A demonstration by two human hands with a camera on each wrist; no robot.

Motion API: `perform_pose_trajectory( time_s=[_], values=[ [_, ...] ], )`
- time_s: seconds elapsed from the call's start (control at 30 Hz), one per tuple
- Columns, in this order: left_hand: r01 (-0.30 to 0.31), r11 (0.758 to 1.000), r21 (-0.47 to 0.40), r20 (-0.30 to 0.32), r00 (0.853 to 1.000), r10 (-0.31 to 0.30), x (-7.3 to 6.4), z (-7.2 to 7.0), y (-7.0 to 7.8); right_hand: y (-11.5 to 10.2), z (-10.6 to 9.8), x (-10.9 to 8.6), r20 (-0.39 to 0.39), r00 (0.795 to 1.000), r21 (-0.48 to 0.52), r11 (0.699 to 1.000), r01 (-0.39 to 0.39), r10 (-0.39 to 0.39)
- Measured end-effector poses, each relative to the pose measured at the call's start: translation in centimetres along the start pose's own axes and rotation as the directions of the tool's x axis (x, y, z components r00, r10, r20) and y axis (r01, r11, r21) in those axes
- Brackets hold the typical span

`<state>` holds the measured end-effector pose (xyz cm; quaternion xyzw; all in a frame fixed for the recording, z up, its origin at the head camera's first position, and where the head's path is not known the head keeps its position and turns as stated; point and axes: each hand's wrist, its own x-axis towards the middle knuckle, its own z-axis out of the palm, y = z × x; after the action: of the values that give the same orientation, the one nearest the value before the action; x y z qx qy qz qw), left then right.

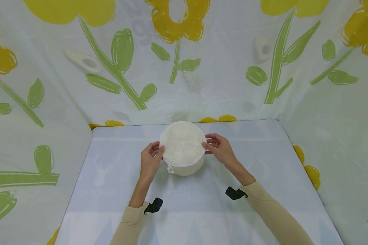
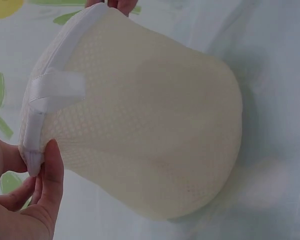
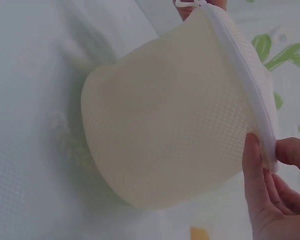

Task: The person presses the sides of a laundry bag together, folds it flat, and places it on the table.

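Observation:
A cream mesh laundry bag (image 1: 183,144), round and drum-shaped with white trim, stands on the table between both hands. My left hand (image 1: 150,160) pinches its upper rim on the left; in the left wrist view, thumb and fingers press the white trim (image 2: 35,130) from both sides. On the opposite side my right hand (image 1: 220,149) pinches the rim too, and the right wrist view shows the fingertips on the zipped edge (image 3: 242,82). At the front left of the rim hangs a white zipper pull (image 1: 170,168). The top panel is flat and closed.
The pale blue-white table (image 1: 116,197) spreads around the bag. Behind it and at both sides rise white curtains (image 1: 220,78) printed with yellow flowers and green leaves. A black strap end (image 1: 154,205) sticks out from the left cuff, with another (image 1: 235,193) at the right.

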<state>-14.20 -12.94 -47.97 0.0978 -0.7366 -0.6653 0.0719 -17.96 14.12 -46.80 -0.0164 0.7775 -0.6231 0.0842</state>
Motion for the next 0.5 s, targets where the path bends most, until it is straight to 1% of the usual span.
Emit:
perform_pose_trajectory(
  time_s=[0.13, 0.23, 0.37, 0.5],
  values=[
    [0.001, 1.000, -0.011, 0.008, 1.000, -0.001, -0.5, 0.3, -0.2, 0.3, -0.5, -0.5, -0.007, 1.000, -0.006, 1.000, -0.024, 0.024],
    [-0.003, 1.000, -0.013, 0.020, 1.000, 0.003, -0.8, 0.6, -0.3, 0.5, -0.8, -1.0, -0.012, 1.000, -0.011, 1.000, -0.028, 0.028],
    [-0.004, 1.000, -0.015, 0.035, 0.999, 0.005, -1.3, 0.9, -0.5, 0.8, -1.3, -1.5, 0.000, 1.000, 0.021, 1.000, -0.020, 0.020],
    [0.005, 0.999, -0.043, 0.063, 0.998, -0.003, -1.8, 1.1, -0.6, 0.6, -1.6, -2.1, 0.014, 0.999, 0.041, 0.999, -0.030, 0.029]
  ],
)
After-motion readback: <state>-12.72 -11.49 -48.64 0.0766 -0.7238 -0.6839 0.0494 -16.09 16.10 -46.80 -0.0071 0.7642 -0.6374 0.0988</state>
